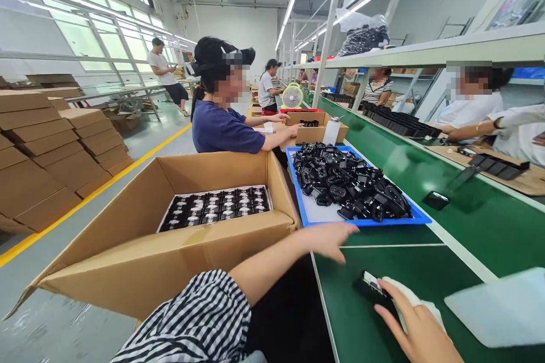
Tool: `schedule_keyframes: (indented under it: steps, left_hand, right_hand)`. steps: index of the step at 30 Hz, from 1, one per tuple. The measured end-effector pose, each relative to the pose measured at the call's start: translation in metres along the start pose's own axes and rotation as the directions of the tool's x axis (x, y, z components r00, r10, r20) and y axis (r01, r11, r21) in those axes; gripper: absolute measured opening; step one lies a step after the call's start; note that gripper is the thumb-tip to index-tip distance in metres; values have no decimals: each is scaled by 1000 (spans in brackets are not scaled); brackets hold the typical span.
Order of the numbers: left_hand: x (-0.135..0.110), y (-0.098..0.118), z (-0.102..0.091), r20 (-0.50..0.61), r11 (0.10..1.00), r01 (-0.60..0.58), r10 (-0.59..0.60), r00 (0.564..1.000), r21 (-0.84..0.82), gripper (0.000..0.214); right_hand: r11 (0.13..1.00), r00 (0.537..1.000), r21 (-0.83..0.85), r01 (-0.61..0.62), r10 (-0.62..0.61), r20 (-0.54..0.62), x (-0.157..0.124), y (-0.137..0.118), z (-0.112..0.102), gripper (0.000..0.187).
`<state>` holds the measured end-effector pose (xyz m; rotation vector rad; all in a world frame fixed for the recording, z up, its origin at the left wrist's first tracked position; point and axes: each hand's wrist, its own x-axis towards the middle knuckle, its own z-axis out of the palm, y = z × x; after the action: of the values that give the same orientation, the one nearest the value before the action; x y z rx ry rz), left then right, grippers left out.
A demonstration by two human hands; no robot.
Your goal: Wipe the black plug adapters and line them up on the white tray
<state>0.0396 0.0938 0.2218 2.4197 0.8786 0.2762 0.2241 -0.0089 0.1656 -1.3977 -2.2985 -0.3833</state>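
My left hand (330, 239) is stretched out over the near edge of a blue-rimmed tray (361, 224), fingers apart and holding nothing. A pile of small glossy black plastic parts (340, 178) fills most of that tray. Lower right, my right hand (419, 323) has thumb and fingers around a small black device (371, 281) with a pale, shiny end face. A white cloth (426, 303) is bunched at the same hand, partly hidden by the fingers. Both hands are over the green work surface (353, 323).
A large open carton (221, 244) at left contains rows of black parts. Beside my right hand lies a translucent white sheet (498, 306). A black device (436, 199) rests on the green conveyor belt (400, 153). A co-worker in blue (225, 127) sits ahead near a white bottle (331, 131).
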Motion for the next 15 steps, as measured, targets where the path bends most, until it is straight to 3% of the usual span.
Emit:
schedule_keyframes:
  steps: [1,2,4,7,11,15]
  left_hand:
    - [-2,-10,-14,-225,980,198,-186,956,29,56]
    - [-3,-21,-26,-305,949,314,-289,908,37,48]
    - [0,-43,-43,-390,890,455,-405,827,40,40]
    - [11,-64,-48,-428,827,559,-485,763,60,37]
    - [26,-72,-35,-464,785,612,-509,725,97,43]
    - [32,-75,-27,-463,795,593,-482,744,125,45]
  right_hand:
    - [999,999,25,-30,30,-19,2,-1,1,38]
    - [997,998,56,-61,63,-26,2,-1,1,37]
    - [986,993,125,-108,113,-29,2,-1,-1,35]
    - [976,994,194,-102,105,-6,-5,-3,-4,29]
    - [975,996,207,-77,64,65,-15,-6,-3,30]
    - [986,995,158,-59,46,86,-7,-14,-11,40]
